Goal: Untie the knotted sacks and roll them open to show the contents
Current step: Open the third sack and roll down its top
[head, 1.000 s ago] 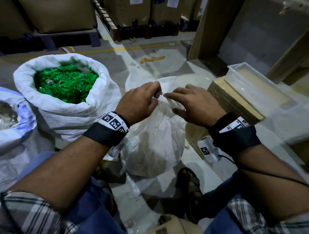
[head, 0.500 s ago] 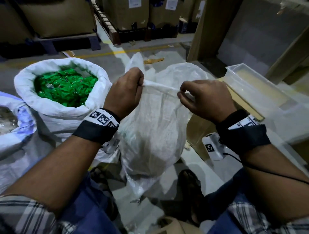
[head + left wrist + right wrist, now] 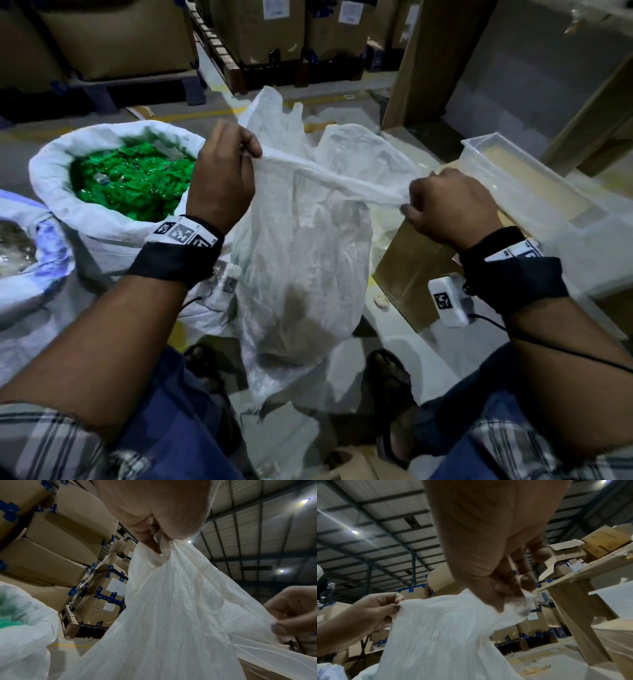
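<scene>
A thin white woven sack [image 3: 301, 260] stands on the floor between my knees. Its near rim [image 3: 329, 180] is stretched taut between my two hands. My left hand [image 3: 236, 154] pinches the rim at its left end, raised higher. My right hand [image 3: 421, 205] pinches the right end, lower. In the left wrist view the left hand's fingers [image 3: 150, 543] clamp bunched sack fabric [image 3: 171, 601]. The right wrist view has the right hand's fingers [image 3: 506, 588] gripping the fabric [image 3: 440, 628]. The far side of the mouth [image 3: 274, 113] stands up loose. Dark contents show dimly through the lower sack.
A rolled-open white sack [image 3: 113, 212] full of green pieces [image 3: 130, 178] sits at the left, with another open sack [image 3: 24, 246] beyond it at the edge. A cardboard box [image 3: 414, 274] topped by a clear plastic bin [image 3: 534, 185] stands at the right. Pallets of boxes [image 3: 274, 34] line the back.
My hands have drawn apart from the middle of the sack top, pulling the rim out taut. The left hand has risen and the sack mouth now stands open.
</scene>
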The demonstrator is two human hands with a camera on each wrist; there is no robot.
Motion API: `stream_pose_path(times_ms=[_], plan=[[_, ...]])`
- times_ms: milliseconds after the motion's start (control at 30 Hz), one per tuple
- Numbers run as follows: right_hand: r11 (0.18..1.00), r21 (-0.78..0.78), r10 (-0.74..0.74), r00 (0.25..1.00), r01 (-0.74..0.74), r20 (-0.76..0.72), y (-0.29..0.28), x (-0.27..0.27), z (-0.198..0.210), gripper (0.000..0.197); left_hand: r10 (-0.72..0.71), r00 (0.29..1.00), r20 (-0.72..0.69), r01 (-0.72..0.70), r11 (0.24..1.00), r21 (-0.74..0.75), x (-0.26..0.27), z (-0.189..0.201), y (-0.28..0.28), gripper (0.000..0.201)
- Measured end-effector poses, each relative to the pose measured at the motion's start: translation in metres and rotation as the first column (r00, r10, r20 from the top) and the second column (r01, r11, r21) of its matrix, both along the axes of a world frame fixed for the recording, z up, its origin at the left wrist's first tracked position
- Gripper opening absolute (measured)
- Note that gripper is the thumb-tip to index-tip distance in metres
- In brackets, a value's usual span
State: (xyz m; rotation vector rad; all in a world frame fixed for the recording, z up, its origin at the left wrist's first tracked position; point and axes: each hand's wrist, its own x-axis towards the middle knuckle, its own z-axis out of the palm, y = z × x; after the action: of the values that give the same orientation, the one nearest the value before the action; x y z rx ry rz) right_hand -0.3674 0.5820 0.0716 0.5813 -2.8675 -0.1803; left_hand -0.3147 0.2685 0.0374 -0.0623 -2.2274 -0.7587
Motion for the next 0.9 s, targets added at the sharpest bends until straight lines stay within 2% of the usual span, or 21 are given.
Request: stream_pose_path(times_ms=[67,133,200,267,367,433,500,567,600,667,733,800,900], plan=[[0.992,-0.117,-0.060,0.983,0.041,-0.172,0.000,0.000,0.006,0.022,0.020,1.000,-0.002,-0.020,1.000,0.004,-0.001,0.000,-0.002,0.019],[0.981,-0.188,-0.039,0.899,-0.049,-0.437,0.001,0.002,0.011,0.018,0.038,0.999,-0.027,-0.038,0.999,0.029,-0.001,0.000,-0.005,0.018],[0.973,-0.198,-0.012,0.829,-0.119,-0.558,-0.001,0.004,0.012,0.016,0.049,0.998,-0.047,-0.047,0.998,0.045,-0.002,-0.001,-0.006,0.017],[0.982,-0.159,0.013,0.871,-0.105,-0.492,-0.002,0.003,0.008,0.019,0.039,0.999,-0.035,-0.037,0.997,0.067,-0.002,-0.004,-0.003,0.018],[0.991,-0.067,0.098,0.965,-0.117,-0.243,-0.004,0.009,0.005,0.023,-0.011,1.000,-0.019,0.013,0.993,0.119,-0.001,-0.006,0.003,0.023],[0.987,-0.067,0.136,0.977,-0.148,-0.166,-0.008,0.019,0.007,0.030,-0.100,0.995,-0.014,0.101,0.986,0.133,0.000,-0.006,0.005,0.024],[0.954,-0.173,0.194,0.946,-0.243,-0.259,-0.017,0.029,0.014,0.040,-0.221,0.975,0.015,0.217,0.966,0.141,0.002,-0.005,0.008,0.026],[0.850,-0.297,0.279,0.851,-0.434,-0.444,-0.030,0.036,0.022,0.032,-0.284,0.959,-0.003,0.282,0.951,0.123,0.002,-0.005,0.011,0.023],[0.787,-0.354,0.304,0.816,-0.506,-0.492,-0.037,0.037,0.025,0.025,-0.288,0.957,-0.030,0.289,0.953,0.095,0.001,-0.004,0.012,0.020],[0.711,-0.483,0.324,0.848,-0.511,-0.420,-0.050,0.038,0.025,0.017,-0.303,0.950,-0.075,0.304,0.953,0.009,0.000,-0.001,0.013,0.014],[0.746,-0.508,0.335,0.902,-0.431,-0.274,-0.059,0.034,0.017,0.023,-0.349,0.933,-0.083,0.344,0.936,-0.076,0.001,0.000,0.013,0.014],[0.822,-0.432,0.349,0.928,-0.370,-0.131,-0.061,0.024,0.007,0.031,-0.371,0.926,-0.073,0.359,0.923,-0.142,0.004,0.000,0.011,0.018],[0.916,-0.300,0.298,0.953,-0.268,0.058,-0.062,0.007,0.000,0.042,-0.330,0.939,-0.100,0.285,0.905,-0.315,0.009,0.003,0.004,0.018]])
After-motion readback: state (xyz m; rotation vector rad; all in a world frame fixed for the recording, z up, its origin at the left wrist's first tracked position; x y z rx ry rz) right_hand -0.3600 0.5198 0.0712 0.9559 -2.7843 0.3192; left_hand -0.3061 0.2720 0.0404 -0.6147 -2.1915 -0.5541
